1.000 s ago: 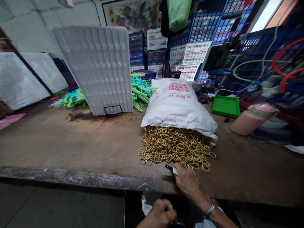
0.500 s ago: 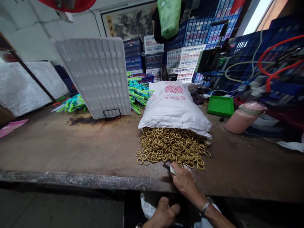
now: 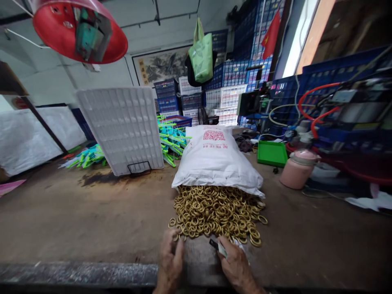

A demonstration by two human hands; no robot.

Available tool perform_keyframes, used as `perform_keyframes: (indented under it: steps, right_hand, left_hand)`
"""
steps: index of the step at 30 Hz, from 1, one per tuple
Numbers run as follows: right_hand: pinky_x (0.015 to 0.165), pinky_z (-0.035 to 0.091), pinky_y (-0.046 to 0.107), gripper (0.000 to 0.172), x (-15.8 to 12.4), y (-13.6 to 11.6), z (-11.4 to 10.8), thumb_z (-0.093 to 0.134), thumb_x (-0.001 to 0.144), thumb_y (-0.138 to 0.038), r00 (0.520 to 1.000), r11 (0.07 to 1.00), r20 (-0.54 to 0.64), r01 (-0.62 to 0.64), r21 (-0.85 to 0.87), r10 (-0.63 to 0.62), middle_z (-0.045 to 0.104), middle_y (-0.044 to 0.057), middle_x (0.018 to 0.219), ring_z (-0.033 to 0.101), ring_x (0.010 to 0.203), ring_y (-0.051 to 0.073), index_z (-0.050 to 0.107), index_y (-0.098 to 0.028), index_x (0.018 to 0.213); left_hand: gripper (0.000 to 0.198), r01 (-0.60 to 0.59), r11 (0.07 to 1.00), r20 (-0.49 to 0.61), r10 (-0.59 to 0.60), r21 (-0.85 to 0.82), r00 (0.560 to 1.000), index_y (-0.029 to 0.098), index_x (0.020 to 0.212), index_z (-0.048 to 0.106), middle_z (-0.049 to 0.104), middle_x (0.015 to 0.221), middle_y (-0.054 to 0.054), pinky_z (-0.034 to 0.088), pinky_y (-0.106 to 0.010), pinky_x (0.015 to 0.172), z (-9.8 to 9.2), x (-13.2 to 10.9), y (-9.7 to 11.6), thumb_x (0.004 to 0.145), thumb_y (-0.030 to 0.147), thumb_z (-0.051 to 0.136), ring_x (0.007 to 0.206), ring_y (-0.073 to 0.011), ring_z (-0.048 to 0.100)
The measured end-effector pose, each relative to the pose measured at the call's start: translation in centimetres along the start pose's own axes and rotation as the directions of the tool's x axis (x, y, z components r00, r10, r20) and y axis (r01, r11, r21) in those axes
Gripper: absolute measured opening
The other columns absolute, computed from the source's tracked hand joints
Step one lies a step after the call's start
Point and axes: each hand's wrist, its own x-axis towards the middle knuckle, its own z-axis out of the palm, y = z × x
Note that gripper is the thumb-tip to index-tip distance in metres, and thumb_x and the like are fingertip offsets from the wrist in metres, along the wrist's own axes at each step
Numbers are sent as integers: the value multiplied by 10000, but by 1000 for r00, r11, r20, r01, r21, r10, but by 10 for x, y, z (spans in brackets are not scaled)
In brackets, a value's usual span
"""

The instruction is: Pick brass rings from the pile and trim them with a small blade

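Note:
A heap of gold-coloured rings (image 3: 214,212) spills from the mouth of a white woven sack (image 3: 214,163) lying on the workbench. My left hand (image 3: 170,261) is at the heap's near left edge, somewhat blurred. Its thumb stands apart from the fingers, and the fingertips are beside a few loose rings; I see nothing held in it. At the front of the heap, my right hand (image 3: 235,261) is closed around a small tool with a black tip and pale body (image 3: 221,248). The tip points left, and the palm side is hidden.
A ribbed white plastic panel (image 3: 122,130) leans upright on a black wire stand (image 3: 139,167). Turquoise and lime-green pieces (image 3: 173,141) lie behind it. On the right are a green tray (image 3: 272,153) and pink bottle (image 3: 297,169). A red lamp-like shade (image 3: 45,24) hangs overhead.
My left hand has risen from below the bench edge to the ring heap's left side. My right hand keeps its tool near the heap. The view has tilted upward.

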Motion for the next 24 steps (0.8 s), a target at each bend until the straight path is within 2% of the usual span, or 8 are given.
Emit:
perform_keyframes:
  steps: [2,4,7,11,15,19,24]
  right_hand:
    - [534,363,219,181,-1,0,0,370,736,-187,1000,999,-11,-11,45,12,587,6,576,543,568,144,542,-226,699]
    - [533,371,212,171,-1,0,0,376,726,-179,1000,997,-18,-1,74,2,587,3,577,546,567,141,538,-226,697]
    - [521,366,200,196,-3,2,4,369,662,-107,998,995,-41,42,88,-38,587,-8,580,548,551,130,521,-224,704]
    - [489,345,198,235,-4,7,13,370,578,-71,994,994,-88,66,88,-59,559,-26,541,530,499,125,490,-229,704]
    - [491,344,198,160,-4,9,19,384,633,-107,993,990,-96,79,120,-67,544,-23,537,540,508,126,467,-229,694]
    - [495,342,192,196,-3,7,17,393,578,-90,991,980,-115,88,179,-68,548,-30,554,537,510,120,462,-227,700]
    - [487,320,187,223,1,2,11,392,552,-73,988,973,-132,102,205,-76,563,-31,567,534,514,113,468,-222,699]
  left_hand:
    - [376,30,985,-125,-9,171,992,139,1013,534,540,1080,-153,362,-463,909,-3,29,-21,745,383,435,1070,-279,470]
    - [422,85,940,-149,-37,329,988,125,1084,494,488,1167,-184,343,-523,898,2,48,-36,760,382,408,1129,-312,420]
    - [439,11,904,-60,16,428,998,141,1172,426,461,1217,-173,331,-507,917,23,59,-42,794,357,370,1163,-290,394]
    - [422,-68,887,-15,84,458,996,139,1169,432,478,1205,-154,329,-463,940,57,57,-25,809,341,346,1164,-263,400]
    - [452,-40,866,-63,82,498,995,98,1189,423,449,1235,-182,331,-446,941,83,50,-7,818,342,340,1184,-274,374]
    - [476,-16,846,-96,79,533,992,64,1205,409,425,1259,-214,333,-436,938,100,44,8,821,333,329,1206,-284,346]
    - [471,-2,853,-65,42,522,997,38,1152,458,412,1268,-238,325,-444,939,110,40,17,792,323,355,1200,-312,353]
